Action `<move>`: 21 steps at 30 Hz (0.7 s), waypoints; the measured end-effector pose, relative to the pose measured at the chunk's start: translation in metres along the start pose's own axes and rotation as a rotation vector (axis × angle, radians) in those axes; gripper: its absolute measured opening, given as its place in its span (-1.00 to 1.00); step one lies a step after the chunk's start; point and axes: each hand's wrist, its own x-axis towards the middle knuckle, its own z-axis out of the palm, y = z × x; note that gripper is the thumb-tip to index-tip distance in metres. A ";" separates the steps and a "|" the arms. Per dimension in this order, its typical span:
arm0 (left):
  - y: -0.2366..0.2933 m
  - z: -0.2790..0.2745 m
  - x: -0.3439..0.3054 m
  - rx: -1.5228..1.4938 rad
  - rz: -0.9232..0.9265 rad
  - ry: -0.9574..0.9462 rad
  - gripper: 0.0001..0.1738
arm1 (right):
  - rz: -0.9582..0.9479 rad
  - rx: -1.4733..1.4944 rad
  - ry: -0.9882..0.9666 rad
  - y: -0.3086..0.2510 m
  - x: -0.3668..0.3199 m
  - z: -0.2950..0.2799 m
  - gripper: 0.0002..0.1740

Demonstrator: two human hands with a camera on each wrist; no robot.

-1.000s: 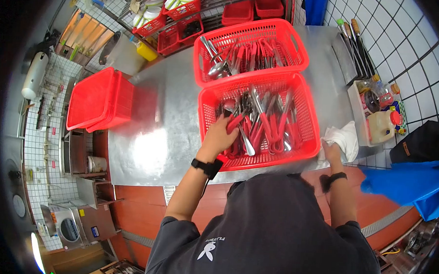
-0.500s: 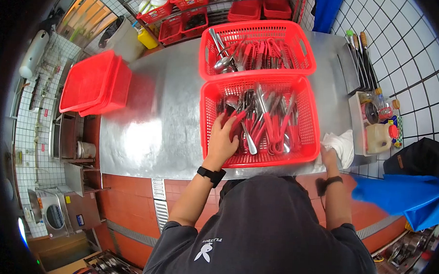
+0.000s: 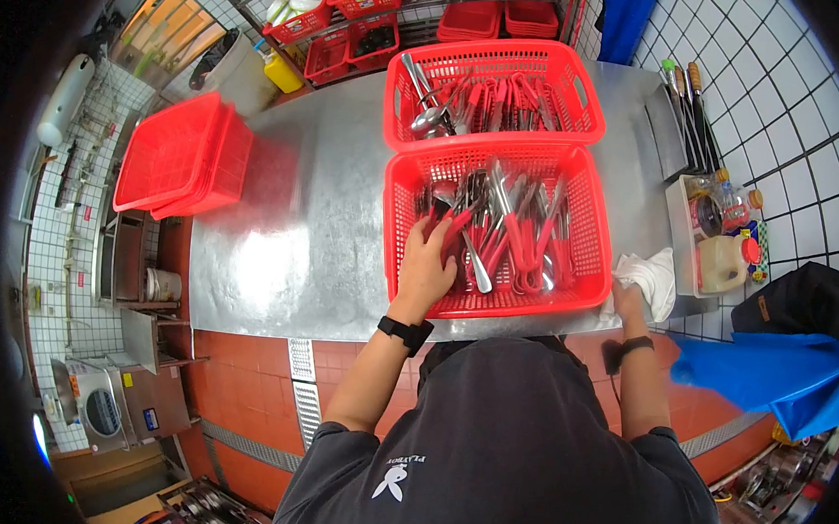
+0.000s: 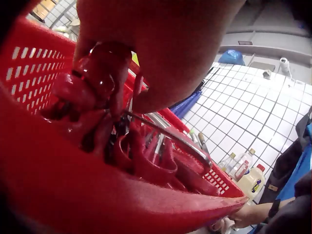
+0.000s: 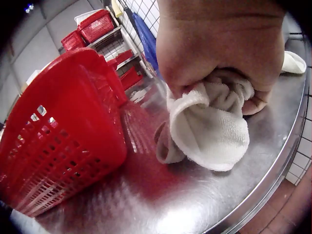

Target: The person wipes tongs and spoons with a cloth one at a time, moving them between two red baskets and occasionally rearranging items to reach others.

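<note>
The left hand [image 3: 425, 270] reaches into the left part of the near red basket [image 3: 592, 223], its fingers curled round red-handled tongs [image 3: 456, 228]. In the left wrist view that hand [image 4: 146, 44] hangs over glossy red handles [image 4: 92, 78], behind the basket's near wall. More tongs [image 3: 523, 238] and a metal spoon [image 3: 478, 269] lie in the same basket. The right hand [image 3: 629, 304] grips a white cloth [image 3: 651, 280] on the metal table right of the basket. In the right wrist view bunched cloth [image 5: 209, 131] sticks out from under the hand [image 5: 219, 48].
A second red basket [image 3: 590, 120] of tongs and ladles adjoins the near one at the back. Nested red baskets [image 3: 176, 158] stand on the table's left end. At the right are a white bin [image 3: 684, 241] with bottles and a blue sheet [image 3: 761, 375].
Over the last second, the left hand has shifted slightly within the near basket, still with tongs in its fingers. The right hand stays at the cloth. The head view has shifted a little.
</note>
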 end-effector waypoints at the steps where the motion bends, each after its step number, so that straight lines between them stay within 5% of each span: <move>1: 0.000 0.000 0.000 -0.001 -0.005 -0.008 -0.28 | 0.018 -0.006 -0.008 -0.004 -0.003 -0.002 -0.40; 7: 0.001 0.000 0.000 0.017 -0.017 -0.026 -0.29 | -0.120 0.120 0.021 0.024 0.013 0.012 -0.46; 21: 0.001 0.002 -0.001 0.018 -0.009 -0.003 -0.35 | -0.061 0.068 0.049 0.012 0.000 0.006 -0.48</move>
